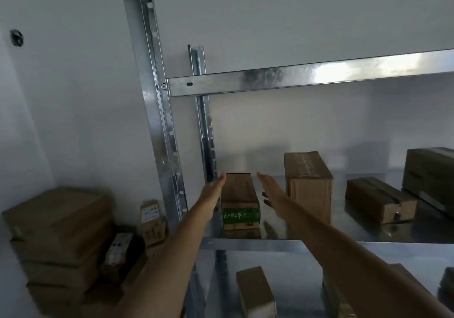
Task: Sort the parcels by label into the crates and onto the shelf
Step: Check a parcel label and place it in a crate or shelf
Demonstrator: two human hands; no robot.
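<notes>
A small brown parcel with a green label [240, 201] stands at the left end of the metal shelf [245, 244]. My left hand [213, 195] lies flat against its left side, fingers straight. My right hand [270, 190] is stretched out with straight fingers just to the right of the parcel; a narrow gap seems to separate them. Further right on the same shelf stand a taller brown parcel [308, 182], a low long parcel [379, 201] and a large dark one [430, 170] at the frame's edge.
A stack of brown parcels [59, 239] lies on the floor at the left, with small labelled boxes [152, 222] beside the shelf's upright [159, 121]. Another parcel [255, 290] sits on the lower shelf. An upper shelf beam [307, 77] crosses overhead.
</notes>
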